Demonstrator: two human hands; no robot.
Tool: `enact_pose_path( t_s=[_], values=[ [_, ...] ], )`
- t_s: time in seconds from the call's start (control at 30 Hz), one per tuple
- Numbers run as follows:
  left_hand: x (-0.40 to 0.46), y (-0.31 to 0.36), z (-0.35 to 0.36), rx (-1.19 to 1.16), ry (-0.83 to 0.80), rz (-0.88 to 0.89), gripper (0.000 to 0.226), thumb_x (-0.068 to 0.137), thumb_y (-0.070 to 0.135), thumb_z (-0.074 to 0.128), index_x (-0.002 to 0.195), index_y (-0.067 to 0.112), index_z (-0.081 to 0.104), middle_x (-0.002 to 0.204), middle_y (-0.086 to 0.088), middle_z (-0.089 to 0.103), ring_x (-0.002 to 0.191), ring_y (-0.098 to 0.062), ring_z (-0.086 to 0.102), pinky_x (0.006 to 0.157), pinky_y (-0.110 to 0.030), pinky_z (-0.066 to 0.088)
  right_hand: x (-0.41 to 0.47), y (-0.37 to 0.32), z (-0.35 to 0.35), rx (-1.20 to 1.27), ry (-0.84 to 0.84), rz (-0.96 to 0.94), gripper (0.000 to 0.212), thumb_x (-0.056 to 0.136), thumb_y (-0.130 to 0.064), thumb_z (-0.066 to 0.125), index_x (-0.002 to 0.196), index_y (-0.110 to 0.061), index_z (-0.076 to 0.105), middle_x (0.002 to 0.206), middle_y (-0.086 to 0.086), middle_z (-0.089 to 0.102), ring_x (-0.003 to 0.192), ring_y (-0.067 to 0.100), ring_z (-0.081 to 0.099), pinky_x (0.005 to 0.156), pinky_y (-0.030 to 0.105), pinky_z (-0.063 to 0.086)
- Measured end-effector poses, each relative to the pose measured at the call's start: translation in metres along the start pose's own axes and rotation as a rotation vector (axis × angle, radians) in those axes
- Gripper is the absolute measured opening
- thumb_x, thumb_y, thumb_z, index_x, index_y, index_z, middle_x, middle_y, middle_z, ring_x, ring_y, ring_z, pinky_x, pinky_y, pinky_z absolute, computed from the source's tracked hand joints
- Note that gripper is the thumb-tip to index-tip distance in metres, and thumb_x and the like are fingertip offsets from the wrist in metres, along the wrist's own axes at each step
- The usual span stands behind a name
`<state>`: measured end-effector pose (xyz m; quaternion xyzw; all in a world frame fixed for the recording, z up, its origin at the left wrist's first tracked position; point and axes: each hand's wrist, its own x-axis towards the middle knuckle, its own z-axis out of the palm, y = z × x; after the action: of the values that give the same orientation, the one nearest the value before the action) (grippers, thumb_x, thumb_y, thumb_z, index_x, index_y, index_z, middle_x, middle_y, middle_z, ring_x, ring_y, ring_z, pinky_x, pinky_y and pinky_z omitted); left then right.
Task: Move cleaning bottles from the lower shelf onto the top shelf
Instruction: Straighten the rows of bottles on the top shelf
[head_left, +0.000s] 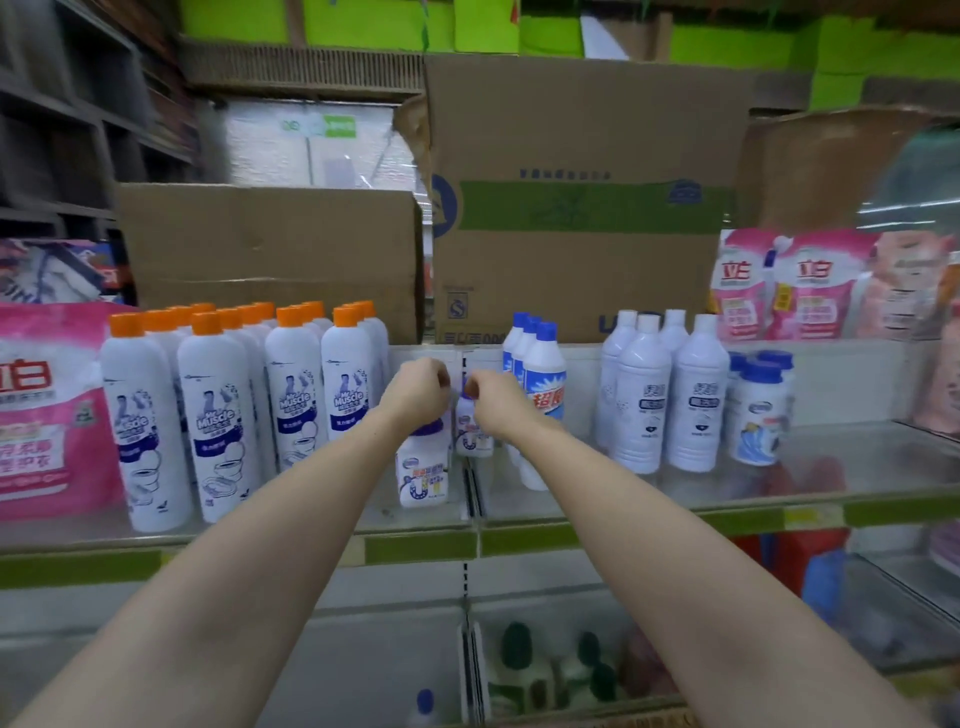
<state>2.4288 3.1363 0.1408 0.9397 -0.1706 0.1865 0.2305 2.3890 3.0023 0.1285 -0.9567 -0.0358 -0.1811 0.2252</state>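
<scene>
Two small white cleaning bottles with purple caps stand in the middle of the top shelf (623, 499). The nearer bottle (422, 475) sits under my left wrist. My left hand (415, 389) hovers above and behind its cap, fingers curled, with nothing visible in them. The farther bottle (471, 434) stands by the shelf divider, and my right hand (496, 402) is pinched at its top. On the lower shelf are several white bottles with dark green caps (519, 644) and one with a blue cap (425, 701).
Orange-capped Mr Muscle bottles (218, 415) fill the shelf's left. Blue-capped bleach bottles (543, 379), white bottles (696, 405) and short blue-lidded jars (756, 421) stand to the right. Pink detergent bags (47, 415) flank both ends. Cardboard boxes (571, 208) stand behind.
</scene>
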Motion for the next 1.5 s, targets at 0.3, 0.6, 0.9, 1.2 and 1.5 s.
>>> enact_pose_path(
  t_s=[0.3,0.6,0.9,1.2,1.5],
  values=[
    [0.029,-0.016,0.012,0.021,0.031,-0.094,0.019,0.096,0.015,0.053,0.113,0.014,0.064,0.107,-0.007,0.068,0.093,-0.021,0.062,0.082,-0.034,0.054,0.060,0.000,0.021,-0.351,-0.114,0.053,0.044,0.091,-0.005,0.064,0.133,-0.008,0.051,0.131,0.016,0.050,0.117,0.035,0.054,0.089,0.042,0.052],
    [0.046,-0.023,0.029,0.061,-0.045,-0.124,0.034,0.099,0.015,0.044,0.128,0.008,0.060,0.118,-0.014,0.066,0.104,-0.029,0.063,0.090,-0.038,0.053,0.077,0.020,0.047,-0.334,-0.031,0.014,0.060,0.086,-0.006,0.071,0.139,-0.008,0.043,0.134,0.017,0.047,0.118,0.033,0.056,0.089,0.039,0.051],
    [0.047,-0.021,0.030,0.110,-0.048,-0.122,0.030,0.099,0.016,0.045,0.123,0.009,0.062,0.113,-0.014,0.067,0.097,-0.029,0.064,0.085,-0.039,0.056,0.074,0.032,0.069,-0.287,0.197,-0.059,0.052,0.088,-0.004,0.067,0.134,-0.010,0.043,0.129,0.015,0.044,0.102,0.031,0.059,0.080,0.036,0.054],
    [0.022,-0.013,0.009,-0.010,0.139,-0.090,0.015,0.096,0.015,0.052,0.100,0.012,0.066,0.092,-0.007,0.068,0.084,-0.023,0.064,0.076,-0.038,0.058,0.062,0.013,0.046,-0.139,0.123,0.081,0.042,0.094,-0.013,0.062,0.134,-0.011,0.048,0.131,0.014,0.049,0.113,0.031,0.053,0.086,0.038,0.049],
    [0.011,0.012,-0.009,-0.269,0.159,-0.018,0.018,0.096,0.007,0.054,0.105,0.008,0.069,0.097,-0.005,0.068,0.084,-0.017,0.064,0.076,-0.030,0.057,0.014,0.007,-0.012,0.026,0.123,0.097,0.015,0.091,0.000,0.051,0.094,-0.009,0.063,0.095,0.012,0.062,0.086,0.031,0.065,0.074,0.038,0.057]
  ],
)
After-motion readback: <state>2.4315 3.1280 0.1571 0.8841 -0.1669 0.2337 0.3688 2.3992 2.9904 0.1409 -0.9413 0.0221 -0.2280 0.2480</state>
